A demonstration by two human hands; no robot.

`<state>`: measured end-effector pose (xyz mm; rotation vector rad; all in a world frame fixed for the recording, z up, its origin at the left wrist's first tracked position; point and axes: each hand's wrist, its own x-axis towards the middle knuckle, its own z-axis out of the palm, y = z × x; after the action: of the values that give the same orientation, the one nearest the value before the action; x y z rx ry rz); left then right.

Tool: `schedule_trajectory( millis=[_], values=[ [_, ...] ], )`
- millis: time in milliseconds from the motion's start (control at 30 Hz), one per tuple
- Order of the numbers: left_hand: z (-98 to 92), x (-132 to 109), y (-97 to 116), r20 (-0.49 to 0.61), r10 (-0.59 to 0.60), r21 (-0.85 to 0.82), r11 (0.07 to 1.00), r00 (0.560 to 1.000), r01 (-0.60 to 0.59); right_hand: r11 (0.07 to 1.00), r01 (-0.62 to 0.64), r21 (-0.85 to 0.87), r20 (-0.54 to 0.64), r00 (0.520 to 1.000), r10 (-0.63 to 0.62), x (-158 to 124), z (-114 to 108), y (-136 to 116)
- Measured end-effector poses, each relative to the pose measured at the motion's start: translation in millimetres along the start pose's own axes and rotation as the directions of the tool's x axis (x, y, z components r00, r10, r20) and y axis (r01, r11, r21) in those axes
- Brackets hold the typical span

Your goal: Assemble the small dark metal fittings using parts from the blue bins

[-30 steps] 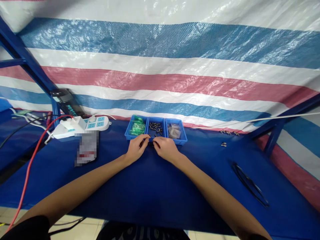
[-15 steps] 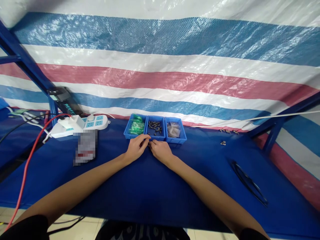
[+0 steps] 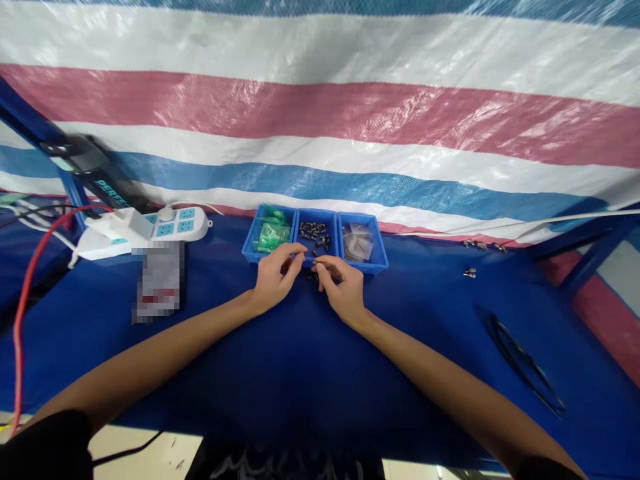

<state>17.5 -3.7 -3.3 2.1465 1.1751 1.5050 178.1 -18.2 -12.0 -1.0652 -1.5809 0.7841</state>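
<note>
In front of three blue bins, my two hands face each other a short way apart. My right hand [image 3: 344, 288] pinches a small brass-coloured metal part [image 3: 319, 262] between thumb and fingertips. Thumb and index finger of my left hand [image 3: 277, 277] are closed together at the tips; whether anything is between them cannot be made out. The middle bin [image 3: 317, 212] holds several small dark-and-metal parts [image 3: 313, 231]. Some small dark parts [image 3: 311, 275] show on the table beside my right fingertips, partly hidden by them.
Green plastic bags [image 3: 274, 230] fill the left bin, clear packets [image 3: 357, 243] the right one. A power strip [image 3: 175, 225], a blurred-out packet [image 3: 160, 283] and a black bottle [image 3: 107, 180] stand left. Rightward lie glasses [image 3: 525, 363] and small metal parts [image 3: 470, 273]. Striped sheeting [image 3: 320, 107] hangs behind.
My hands have drawn apart from near contact at the middle bin, uncovering the small part in my right fingers. The head view has tipped down and shifted slightly.
</note>
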Motion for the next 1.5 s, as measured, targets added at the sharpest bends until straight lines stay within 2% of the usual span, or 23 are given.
schedule_trajectory(
  millis=[67,233,333,500,700,900,1033,1100,1233,1333,1500],
  values=[
    [-1.2,-2.3,-1.1,-0.029,-0.01,0.018,1.0,1.0,0.011,0.992,-0.066,0.103,-0.015,0.998,0.068,0.0,-2.1,1.4],
    [-4.7,-1.6,1.7,0.107,0.088,0.051,0.994,0.99,-0.094,0.96,-0.158,0.232,0.032,0.987,0.155,-0.7,-3.9,1.5],
    [-4.0,2.4,3.1,0.125,0.131,0.016,0.991,0.983,-0.134,0.957,-0.16,0.244,0.027,0.987,0.159,-0.5,-3.5,-0.5],
    [-3.5,5.3,2.8,0.109,0.072,0.006,0.997,0.991,-0.073,0.948,-0.177,0.265,0.031,0.984,0.176,0.4,-4.3,-2.3],
    [-4.1,5.8,5.0,0.122,0.081,0.036,0.996,0.989,-0.086,0.941,-0.201,0.273,0.043,0.979,0.197,0.9,-5.9,-2.7],
    [-4.9,4.0,4.2,0.214,0.035,0.015,0.999,0.976,-0.039,0.9,-0.292,0.324,0.125,0.956,0.265,1.5,-6.3,-2.9],
    [-6.7,0.7,1.8,0.237,0.062,0.051,0.996,0.97,-0.076,0.909,-0.307,0.281,0.175,0.948,0.266,2.6,-7.8,-3.5],
    [-8.1,-1.1,0.8,0.299,0.091,0.088,0.989,0.95,-0.123,0.911,-0.322,0.256,0.202,0.94,0.275,3.4,-8.7,-3.5],
    [-10.9,-3.0,0.1,0.479,0.108,0.136,0.971,0.871,-0.195,0.913,-0.347,0.215,0.278,0.918,0.283,5.5,-10.0,-3.1],
    [-11.8,-1.5,-0.3,0.476,0.086,0.129,0.978,0.875,-0.166,0.926,-0.332,0.181,0.317,0.911,0.265,6.4,-10.4,-2.5],
    [-12.5,3.4,-1.9,0.411,-0.018,0.071,0.997,0.912,-0.013,0.929,-0.337,0.154,0.34,0.901,0.271,6.6,-9.9,-1.8]
  ],
)
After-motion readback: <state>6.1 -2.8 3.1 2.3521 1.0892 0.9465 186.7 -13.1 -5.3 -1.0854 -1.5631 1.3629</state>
